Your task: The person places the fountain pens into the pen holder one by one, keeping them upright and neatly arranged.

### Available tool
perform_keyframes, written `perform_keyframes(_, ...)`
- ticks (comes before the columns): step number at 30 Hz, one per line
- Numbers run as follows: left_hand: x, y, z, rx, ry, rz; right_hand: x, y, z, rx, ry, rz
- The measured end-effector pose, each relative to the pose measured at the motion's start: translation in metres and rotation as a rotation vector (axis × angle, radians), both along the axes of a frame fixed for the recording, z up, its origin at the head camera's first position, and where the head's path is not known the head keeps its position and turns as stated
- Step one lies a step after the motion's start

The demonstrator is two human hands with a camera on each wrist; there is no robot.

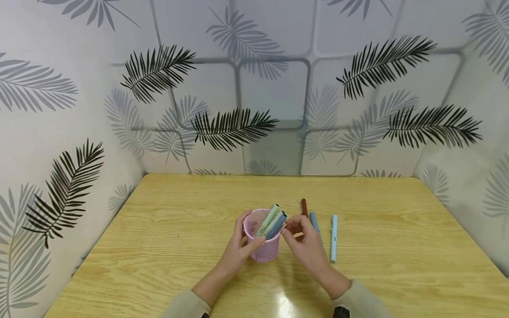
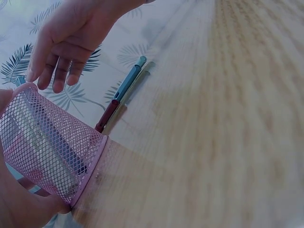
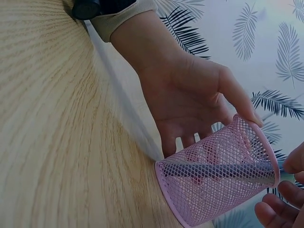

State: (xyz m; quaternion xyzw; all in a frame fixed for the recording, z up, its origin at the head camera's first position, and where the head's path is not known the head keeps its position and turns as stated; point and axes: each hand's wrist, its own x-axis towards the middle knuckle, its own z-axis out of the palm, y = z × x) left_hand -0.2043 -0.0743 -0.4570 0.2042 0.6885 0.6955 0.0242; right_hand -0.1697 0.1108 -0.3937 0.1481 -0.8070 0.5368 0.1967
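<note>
My left hand (image 1: 235,251) holds a pink mesh pen cup (image 1: 265,253), thumb near its rim and fingers round the far side. The cup stands on the table. A pale green pen (image 1: 268,221) and a blue pen (image 1: 277,226) lean inside it, tops above the rim. At the cup's right rim is my right hand (image 1: 308,247), its fingertips close to the blue pen. The left wrist view shows the fingers of that right hand (image 2: 71,45) loosely extended. Whether its thumb and forefinger touch the pen is hard to see.
Right of the cup, a dark red pen (image 1: 304,207) and a blue pen (image 1: 314,221) lie on the wooden table (image 1: 179,221), partly behind my right hand. Farther right lies a light blue pen (image 1: 333,238). A leaf-patterned backdrop (image 1: 274,97) rises behind the table.
</note>
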Motion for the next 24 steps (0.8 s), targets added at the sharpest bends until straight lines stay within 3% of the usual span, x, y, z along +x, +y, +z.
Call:
perform_keyframes(11, -0.001, 0.001, -0.001, 0.017, 0.020, 0.004, -0.001, 0.016, 0.009, -0.018, -0.118, -0.048)
perform_keyframes(19, 0.000, 0.000, 0.000, 0.014, 0.010, -0.005, -0.022, 0.041, -0.025, 0.020, -0.082, -0.081)
perform_keyframes(24, 0.000, 0.000, 0.000, 0.012, 0.012, 0.000, -0.025, 0.053, -0.029, 0.015, -0.090, -0.076)
